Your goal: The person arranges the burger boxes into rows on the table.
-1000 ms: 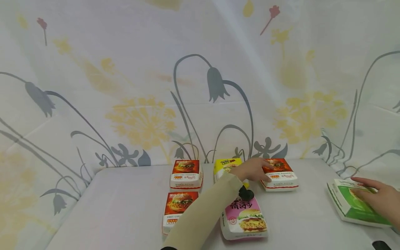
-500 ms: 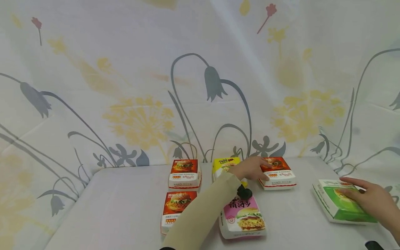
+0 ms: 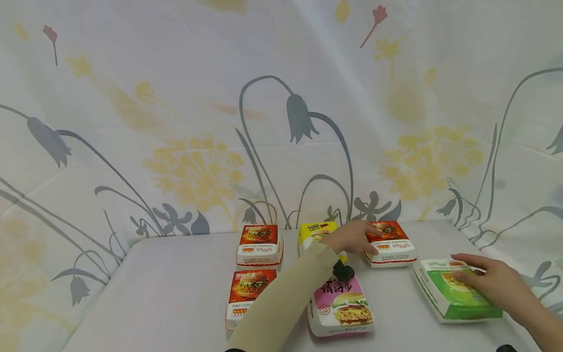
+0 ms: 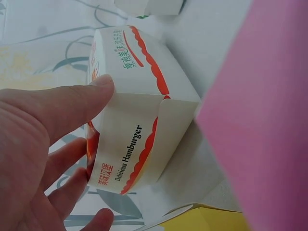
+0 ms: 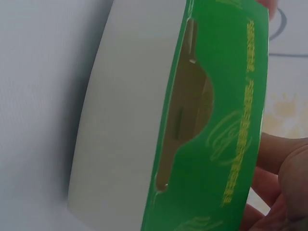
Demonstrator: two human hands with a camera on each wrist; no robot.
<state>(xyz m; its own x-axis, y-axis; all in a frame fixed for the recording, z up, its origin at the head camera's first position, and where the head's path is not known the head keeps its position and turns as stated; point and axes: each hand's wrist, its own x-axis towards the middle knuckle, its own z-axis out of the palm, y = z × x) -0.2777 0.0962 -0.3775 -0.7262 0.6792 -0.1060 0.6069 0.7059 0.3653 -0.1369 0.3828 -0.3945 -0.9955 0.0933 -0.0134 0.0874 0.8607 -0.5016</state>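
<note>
My left hand [image 3: 352, 239] reaches across to a red and white hamburger box [image 3: 393, 249] at the back of the table. In the left wrist view its thumb lies along the top edge of that box [image 4: 130, 130], the other fingers loosely spread over the top. My right hand [image 3: 497, 281] holds a green and white hamburger box [image 3: 453, 291] at the right, fingers over its far right side. The right wrist view shows this box's green side [image 5: 226, 110] with a cut-out slot, the hand partly hidden behind it.
Left of centre lie two more red and white boxes, one behind [image 3: 259, 247] and one in front [image 3: 250, 288]. A yellow box [image 3: 314, 232] and a pink burger box [image 3: 345, 313] sit in the middle, partly under the left forearm. A flowered cloth [image 3: 198, 98] hangs behind the table.
My right hand has moved left with the green box, bringing it closer to the red and white box. The left hand has stayed at its box.
</note>
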